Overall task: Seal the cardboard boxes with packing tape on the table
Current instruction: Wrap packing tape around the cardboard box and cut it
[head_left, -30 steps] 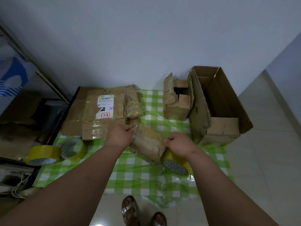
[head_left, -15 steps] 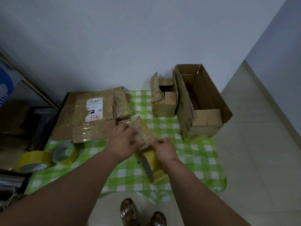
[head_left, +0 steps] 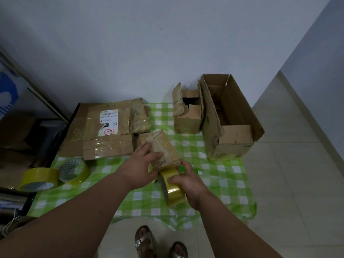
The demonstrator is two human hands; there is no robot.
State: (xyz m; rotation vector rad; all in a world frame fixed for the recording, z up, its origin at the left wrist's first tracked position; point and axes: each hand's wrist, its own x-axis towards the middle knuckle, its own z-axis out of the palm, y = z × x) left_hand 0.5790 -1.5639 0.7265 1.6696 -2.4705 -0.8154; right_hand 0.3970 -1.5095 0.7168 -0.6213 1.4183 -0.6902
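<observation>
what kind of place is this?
Likely a room in a home, set up for packing by hand: a low table under a green checked cloth, a plain wall, tiled floor, worn cardboard boxes and tape rolls.

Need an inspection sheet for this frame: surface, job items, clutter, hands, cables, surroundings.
Surface: green checked tablecloth on the table.
Job's things: small box under both hands; tape roll at its near end; large open box and small open box at the back right.
Clutter: flattened cardboard; two spare tape rolls at the left edge.
Hands: left hand grips the small box; right hand has its grip on the tape roll.
Cables: thin white cord, far left.
Surroundings: white wall, tiled floor.
</observation>
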